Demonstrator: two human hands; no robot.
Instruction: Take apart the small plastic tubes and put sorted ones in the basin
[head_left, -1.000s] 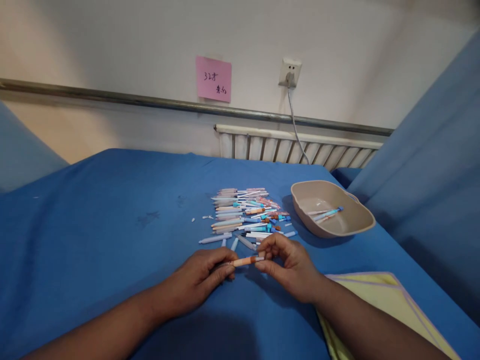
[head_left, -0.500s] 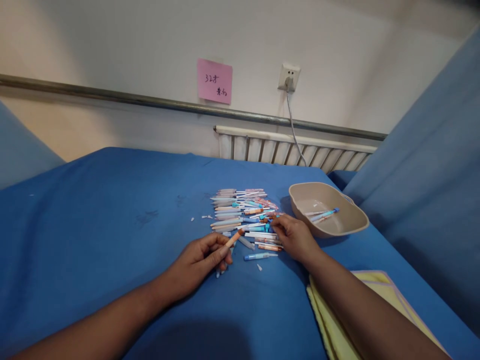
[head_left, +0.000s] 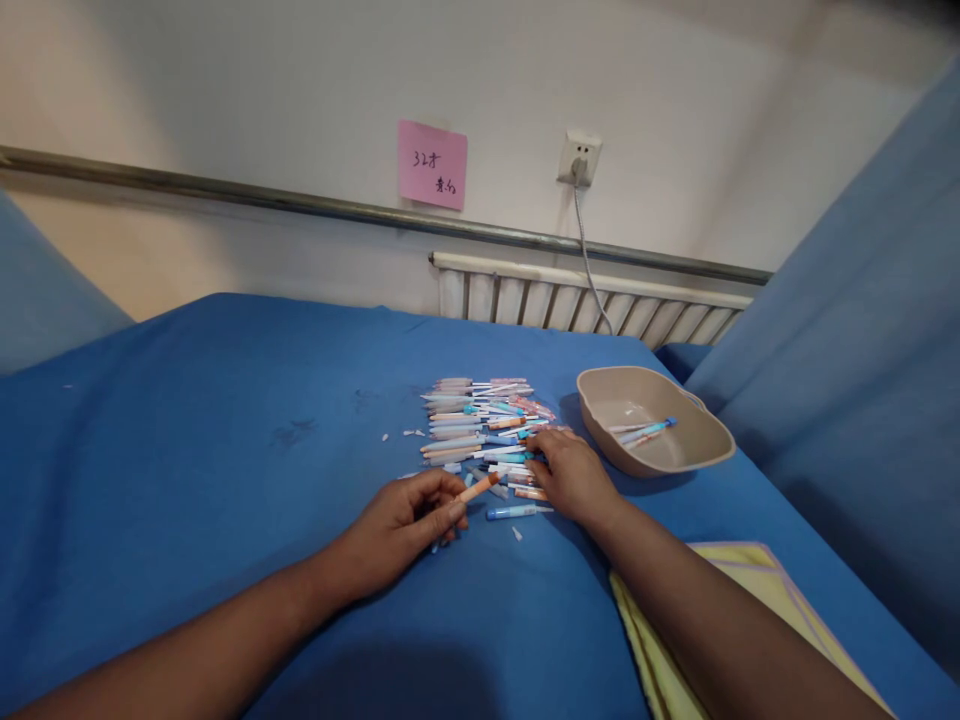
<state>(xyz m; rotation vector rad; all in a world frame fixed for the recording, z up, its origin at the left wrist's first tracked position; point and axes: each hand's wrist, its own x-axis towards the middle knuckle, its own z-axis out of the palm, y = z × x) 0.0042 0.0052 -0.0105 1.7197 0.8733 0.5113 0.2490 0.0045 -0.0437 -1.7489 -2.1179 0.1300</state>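
Observation:
My left hand [head_left: 409, 522] rests on the blue cloth and pinches an orange pen [head_left: 478, 488] that points up and to the right. My right hand [head_left: 571, 476] lies palm down on the near right edge of a pile of pens and pen parts [head_left: 484, 425], its fingers curled onto the pieces; what they grip is hidden. A blue pen [head_left: 514, 512] lies loose on the cloth between the two hands. A beige bowl [head_left: 711, 438] to the right of the pile holds a few pens [head_left: 645, 430].
The table is covered by a blue cloth [head_left: 225, 440]. A yellow cloth [head_left: 757, 600] lies under my right forearm. Small white bits [head_left: 411, 434] sit left of the pile. Behind are a radiator [head_left: 585, 300], a wall socket with cable [head_left: 579, 158] and a pink note [head_left: 432, 165].
My right hand let go of the orange pen and reached forward to the pile's near edge. The left hand kept the pen and tilted it up to the right.

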